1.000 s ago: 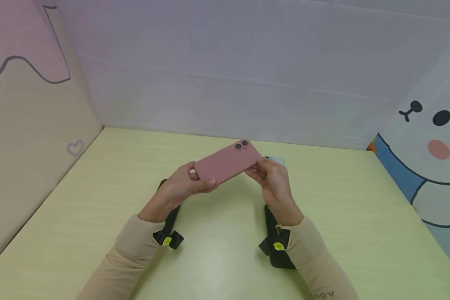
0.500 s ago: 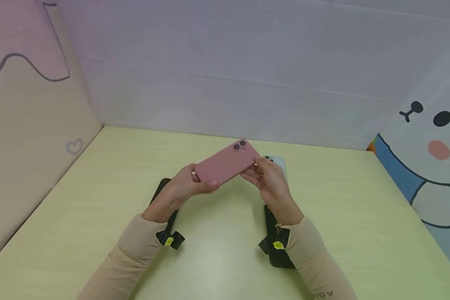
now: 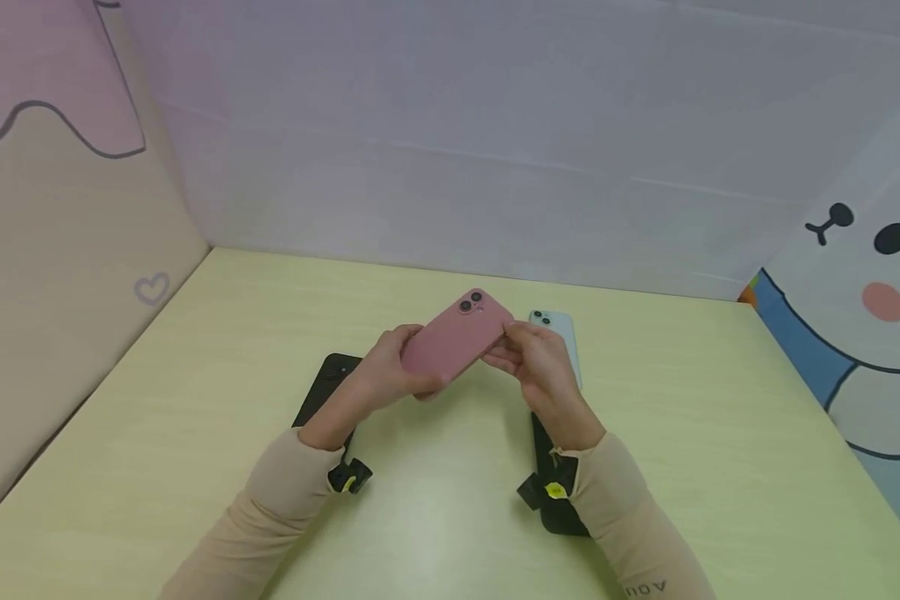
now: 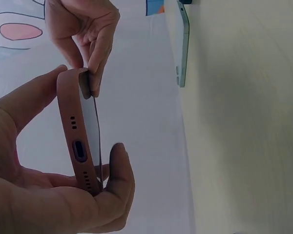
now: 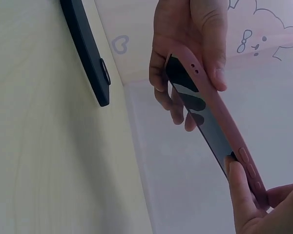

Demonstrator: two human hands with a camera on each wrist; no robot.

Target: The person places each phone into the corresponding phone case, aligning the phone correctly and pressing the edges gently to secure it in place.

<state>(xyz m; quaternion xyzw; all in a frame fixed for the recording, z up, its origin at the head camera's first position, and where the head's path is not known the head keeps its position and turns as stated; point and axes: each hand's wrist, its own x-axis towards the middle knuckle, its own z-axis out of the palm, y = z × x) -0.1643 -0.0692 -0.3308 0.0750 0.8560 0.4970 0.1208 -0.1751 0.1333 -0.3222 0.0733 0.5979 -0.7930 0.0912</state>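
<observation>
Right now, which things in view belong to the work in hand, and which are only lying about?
In the work:
pink-cased phone
left hand, holding it
right hand, pinching it

Lying about:
pale phone
left dark phone, partly hidden
right dark phone-like thing, partly hidden

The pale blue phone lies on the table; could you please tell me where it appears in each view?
Head: the pale blue phone is right of centre, partly hidden by the right hand.
Left wrist: at the top, right of centre, seen nearly edge-on.
Right wrist: not in this picture.
Shared landmark: the pink phone, held up in all three views.
</observation>
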